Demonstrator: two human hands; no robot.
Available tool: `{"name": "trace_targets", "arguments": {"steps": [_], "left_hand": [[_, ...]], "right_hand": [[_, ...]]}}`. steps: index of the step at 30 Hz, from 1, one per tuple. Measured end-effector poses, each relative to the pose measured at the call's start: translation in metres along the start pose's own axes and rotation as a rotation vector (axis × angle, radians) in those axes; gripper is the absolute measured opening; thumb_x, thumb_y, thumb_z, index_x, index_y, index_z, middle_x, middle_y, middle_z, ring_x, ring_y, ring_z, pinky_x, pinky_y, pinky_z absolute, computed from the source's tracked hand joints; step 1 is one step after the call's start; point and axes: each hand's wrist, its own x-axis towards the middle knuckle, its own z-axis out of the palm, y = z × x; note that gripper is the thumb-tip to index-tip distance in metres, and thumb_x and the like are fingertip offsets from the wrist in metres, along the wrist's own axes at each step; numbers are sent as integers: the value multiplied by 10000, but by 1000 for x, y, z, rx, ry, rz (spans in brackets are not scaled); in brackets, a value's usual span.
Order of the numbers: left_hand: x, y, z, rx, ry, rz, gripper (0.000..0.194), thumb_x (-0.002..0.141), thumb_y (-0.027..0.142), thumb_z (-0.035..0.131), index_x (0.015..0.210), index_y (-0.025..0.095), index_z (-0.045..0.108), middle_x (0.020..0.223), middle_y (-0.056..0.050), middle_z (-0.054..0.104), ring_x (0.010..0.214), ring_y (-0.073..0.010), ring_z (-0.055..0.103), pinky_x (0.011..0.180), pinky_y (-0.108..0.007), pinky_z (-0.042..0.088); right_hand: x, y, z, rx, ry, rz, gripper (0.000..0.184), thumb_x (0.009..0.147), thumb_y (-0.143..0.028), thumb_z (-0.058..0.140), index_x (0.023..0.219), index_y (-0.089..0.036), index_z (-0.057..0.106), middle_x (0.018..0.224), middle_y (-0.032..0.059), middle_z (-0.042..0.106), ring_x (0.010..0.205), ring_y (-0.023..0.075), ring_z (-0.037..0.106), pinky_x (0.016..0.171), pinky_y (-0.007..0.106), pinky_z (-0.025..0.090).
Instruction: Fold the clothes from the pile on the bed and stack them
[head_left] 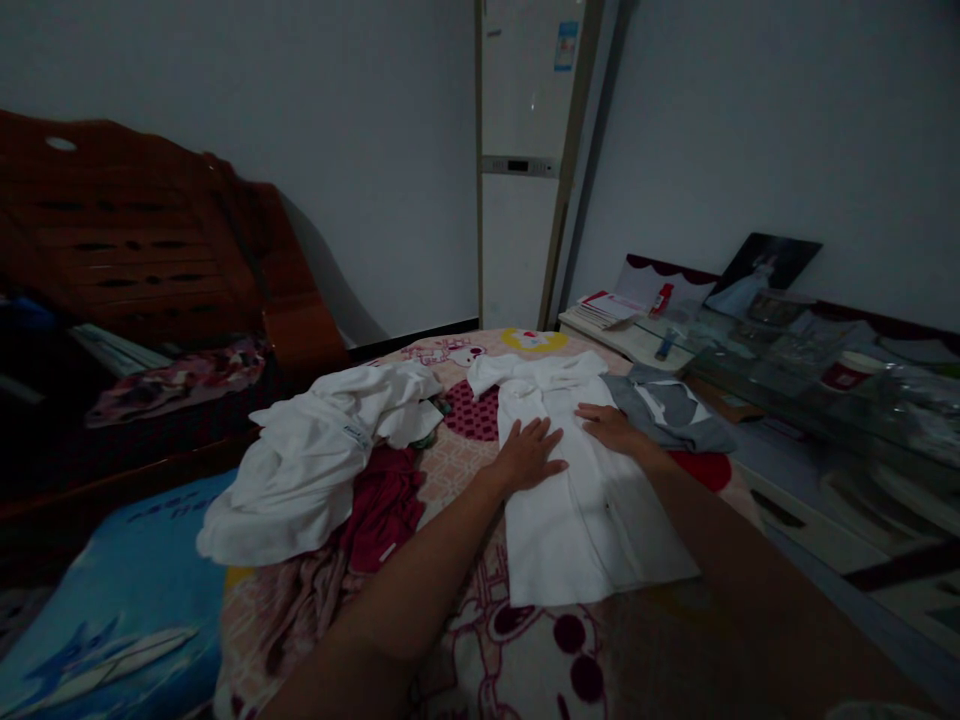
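A white shirt [559, 530] lies spread on the patterned cloth [461, 470], its sleeves and collar toward the far side. My left hand [527, 455] rests flat on its left part with the fingers spread. Across from it, my right hand [611, 428] lies on the shirt's upper right part, fingers stretched out. Neither hand grips anything. Just right of the shirt sits a grey folded garment [671, 410] with white on it, partly behind my right arm. To the left, a heap of white clothing [300, 480] lies over a dark red garment [384, 505].
A wooden bench [135, 240] stands at the left, with a blue cushion or mat [142, 600] in front. At the right is a glass-topped cabinet [795, 360] holding papers, a red bottle [661, 299] and a paper cup [849, 370]. A tall white appliance [517, 240] stands behind.
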Motion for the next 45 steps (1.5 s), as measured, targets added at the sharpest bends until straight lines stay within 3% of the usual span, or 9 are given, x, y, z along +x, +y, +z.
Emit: {"name": "trace_targets", "arguments": {"steps": [4,7,10,14,17,24,27,38,45], "left_hand": [[2,-7,-2,-97,84,4,584,966,493,443,1477,215,389,1542,-133,402,1435,-277,357,1178,-555,259],[4,-22,-6,-151,232,-123,422,976,304,442,1376,188,513,1415,-112,561,1333,-205,499,1148,-420,373],[4,-38,-10,-127,286,-276,341,928,191,492,1245,164,615,1305,-113,641,1247,-200,576,1091,-360,447],[2,-49,-7,-83,285,-273,319,891,195,557,1199,179,640,1324,-112,625,1262,-222,567,1108,-393,435],[1,-50,-3,-67,280,-258,325,902,224,549,1214,184,627,1344,-114,609,1285,-231,547,1126,-415,416],[0,-49,0,-86,280,-246,333,925,237,517,1241,178,605,1379,-113,581,1311,-233,519,1134,-432,403],[0,-49,0,-81,280,-244,334,925,227,516,1242,173,606,1381,-119,578,1318,-233,513,1144,-427,390],[1,-46,-2,-35,228,-204,373,939,244,477,1295,213,586,1434,-113,533,1339,-245,484,1134,-446,374],[1,-48,0,-32,244,-207,374,941,246,469,1295,200,581,1419,-108,549,1345,-222,478,1149,-417,354]], "right_hand": [[-18,-13,4,18,29,16,311,802,-182,529,1014,-168,757,1133,98,739,1088,236,676,991,386,494],[-29,-31,3,23,32,69,258,807,-190,539,935,-153,760,978,95,772,914,216,714,832,316,539],[-43,-54,8,-56,-84,144,188,801,-204,561,753,-137,730,676,60,732,614,157,668,593,230,485],[-68,-77,22,-138,-326,220,164,768,-255,648,637,-156,652,464,-14,594,417,99,533,478,204,373],[-82,-80,25,-150,-342,203,132,729,-238,686,634,-167,631,423,-41,543,419,99,520,492,207,359],[-103,-55,-15,-66,-48,235,123,771,-235,582,668,-178,618,463,-15,577,445,123,534,496,224,373],[-121,-47,-22,-169,-93,217,127,751,-237,604,635,-188,613,505,5,604,490,138,552,511,238,368],[-173,-63,-15,-100,-49,95,170,793,-313,596,729,-191,696,676,32,699,638,174,614,608,268,384],[-182,-88,5,-203,-155,23,162,759,-220,601,860,-201,726,704,24,709,649,165,614,644,266,398]]}}
